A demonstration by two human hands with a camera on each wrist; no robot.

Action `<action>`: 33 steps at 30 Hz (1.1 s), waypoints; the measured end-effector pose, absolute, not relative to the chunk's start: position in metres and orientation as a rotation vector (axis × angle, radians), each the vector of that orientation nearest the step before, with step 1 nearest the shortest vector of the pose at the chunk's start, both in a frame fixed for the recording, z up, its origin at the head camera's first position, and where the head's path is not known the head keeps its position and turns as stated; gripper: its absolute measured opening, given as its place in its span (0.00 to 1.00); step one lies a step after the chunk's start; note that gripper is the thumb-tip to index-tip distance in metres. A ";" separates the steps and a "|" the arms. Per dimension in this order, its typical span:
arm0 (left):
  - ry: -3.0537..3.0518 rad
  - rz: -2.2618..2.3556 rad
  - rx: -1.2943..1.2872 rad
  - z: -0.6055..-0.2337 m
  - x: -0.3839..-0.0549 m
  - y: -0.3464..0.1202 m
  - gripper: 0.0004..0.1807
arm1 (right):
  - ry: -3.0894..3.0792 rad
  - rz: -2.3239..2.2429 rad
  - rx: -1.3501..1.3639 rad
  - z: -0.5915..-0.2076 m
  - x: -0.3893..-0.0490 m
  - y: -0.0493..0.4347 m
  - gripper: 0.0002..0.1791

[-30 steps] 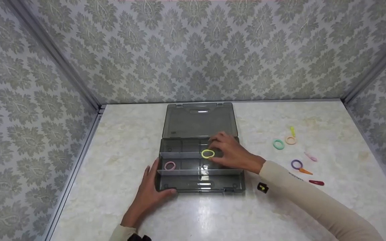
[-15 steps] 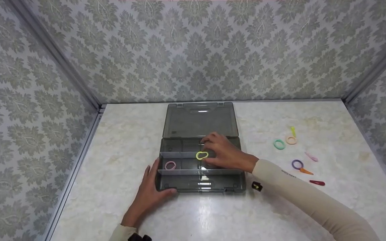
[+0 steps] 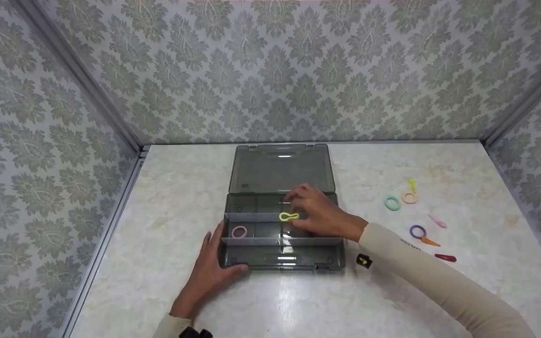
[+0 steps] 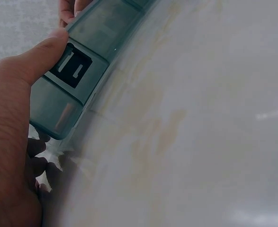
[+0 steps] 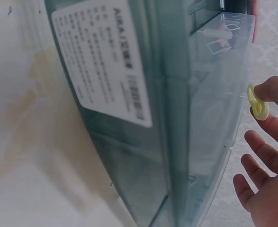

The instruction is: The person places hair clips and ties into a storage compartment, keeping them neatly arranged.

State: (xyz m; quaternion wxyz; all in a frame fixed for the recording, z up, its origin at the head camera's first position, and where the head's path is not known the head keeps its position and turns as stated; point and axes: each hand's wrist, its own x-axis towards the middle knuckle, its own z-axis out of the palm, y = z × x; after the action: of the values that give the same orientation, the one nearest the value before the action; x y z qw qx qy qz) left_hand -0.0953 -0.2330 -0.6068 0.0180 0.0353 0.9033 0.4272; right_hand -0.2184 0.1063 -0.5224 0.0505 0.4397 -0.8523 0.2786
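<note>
A grey see-through organizer box [image 3: 270, 256] lies with its lid [image 3: 282, 170] folded back, and dividers split it into long compartments. My left hand [image 3: 208, 265] holds its front left corner, fingers along the left side and thumb at the front edge; in the left wrist view the thumb [image 4: 41, 54] presses the box's edge. Over the box, my right hand [image 3: 322, 213] pinches a yellow hair tie [image 3: 289, 216] between thumb and index finger, squeezing it narrow. The other fingers are spread apart in the right wrist view. A pink hair tie [image 3: 239, 231] rests in the middle compartment.
Right of the box lie a green hair tie [image 3: 392, 203], a peach hair tie [image 3: 409, 198] and a purple hair tie [image 3: 418, 231]. Near them are yellow [image 3: 412, 185], pink [image 3: 437, 221], orange [image 3: 431, 241] and red [image 3: 445, 257] hair clips. Patterned walls border the table.
My right hand has gone left, then slightly back right, over the box. The yellow hair tie went from a round loop to a pinched, narrow shape. The left hand stays put.
</note>
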 end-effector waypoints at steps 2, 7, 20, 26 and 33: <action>2.812 1.333 0.119 -0.608 -0.096 -0.234 0.73 | -2.601 0.865 1.350 -0.521 -0.218 0.103 0.09; 2.828 1.328 0.124 -0.610 -0.095 -0.238 0.73 | -2.632 0.819 1.432 -0.519 -0.215 0.090 0.10; 2.808 1.323 0.094 -0.607 -0.094 -0.234 0.72 | -2.781 0.638 1.559 -0.517 -0.223 0.061 0.15; 2.786 1.329 0.081 -0.607 -0.095 -0.234 0.73 | -2.775 0.457 1.652 -0.518 -0.225 0.045 0.14; 2.781 1.331 0.088 -0.607 -0.095 -0.233 0.72 | -2.760 0.345 1.669 -0.520 -0.224 0.028 0.12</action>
State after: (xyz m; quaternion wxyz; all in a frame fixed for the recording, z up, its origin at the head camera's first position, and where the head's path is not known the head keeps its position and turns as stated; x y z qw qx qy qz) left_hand -0.0953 -0.2330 -0.6065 0.0288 0.0284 0.9013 0.4314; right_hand -0.2240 0.0280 -0.5198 -0.0512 0.5137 -0.8498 0.1063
